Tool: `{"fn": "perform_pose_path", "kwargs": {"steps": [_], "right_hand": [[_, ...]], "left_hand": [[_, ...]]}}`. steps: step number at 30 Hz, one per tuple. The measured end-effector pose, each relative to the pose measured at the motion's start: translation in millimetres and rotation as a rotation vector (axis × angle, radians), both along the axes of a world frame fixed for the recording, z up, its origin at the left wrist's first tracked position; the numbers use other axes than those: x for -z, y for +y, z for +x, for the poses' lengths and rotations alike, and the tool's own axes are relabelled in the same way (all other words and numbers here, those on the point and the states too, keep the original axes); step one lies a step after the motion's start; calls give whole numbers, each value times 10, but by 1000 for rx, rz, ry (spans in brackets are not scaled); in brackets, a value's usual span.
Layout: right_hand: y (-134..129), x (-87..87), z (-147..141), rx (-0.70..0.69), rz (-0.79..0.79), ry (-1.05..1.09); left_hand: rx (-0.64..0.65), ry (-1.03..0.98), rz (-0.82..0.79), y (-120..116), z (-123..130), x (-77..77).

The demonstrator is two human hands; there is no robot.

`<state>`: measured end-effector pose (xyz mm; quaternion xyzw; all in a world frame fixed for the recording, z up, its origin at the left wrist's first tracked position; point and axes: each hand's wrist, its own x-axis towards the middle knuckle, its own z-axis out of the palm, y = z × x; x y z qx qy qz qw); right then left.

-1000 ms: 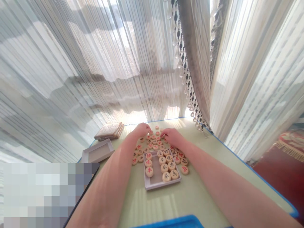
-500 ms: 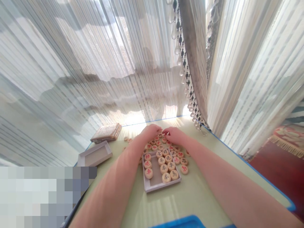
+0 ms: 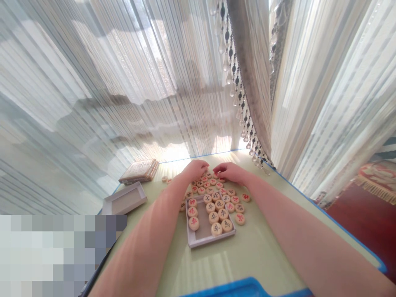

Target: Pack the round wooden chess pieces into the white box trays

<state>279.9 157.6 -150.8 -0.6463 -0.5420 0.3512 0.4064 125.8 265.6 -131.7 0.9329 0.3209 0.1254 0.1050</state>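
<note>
Several round wooden pieces with red and black characters (image 3: 206, 184) lie loosely grouped on the pale green table (image 3: 198, 268). Nearer to me, an open shallow box (image 3: 202, 222) holds red-marked pieces along its left side and black-marked ones in two columns on its right. My left hand (image 3: 196, 168) is at the far left edge of the loose pieces, its fingers curled; what they hold, if anything, is hidden. Opposite it, my right hand (image 3: 228, 171) rests over the far right pieces with its fingertips close together on or by a piece too small to make out.
An empty box lid (image 3: 125, 201) lies at the left, with a stack of flat boxes (image 3: 139, 171) behind it. Sheer curtains (image 3: 148, 82) hang beyond the table, and a beaded trim (image 3: 241, 103) reaches its back right corner.
My hands have moved slightly apart at the far end of the loose pieces. More pieces now show between and below them. The open box holds the same pieces.
</note>
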Motion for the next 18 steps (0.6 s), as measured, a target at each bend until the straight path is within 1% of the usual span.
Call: {"fn": "perform_pose_path", "kwargs": {"steps": [5, 9, 13, 15, 18], "right_hand": [[15, 8, 27, -10, -19, 21], [9, 22, 28, -8, 5, -16], [-20, -6, 3, -19, 18, -75], [-28, -19, -10, -21, 12, -82], [-23, -18, -14, -11, 18, -69]], "left_hand": [[-7, -14, -10, 50, -15, -11], [-37, -29, -50, 11, -33, -34], [-4, 28, -103, -25, -52, -56], [6, 38, -106, -13, -52, -53], [-12, 36, -75, 12, -34, -37]]}}
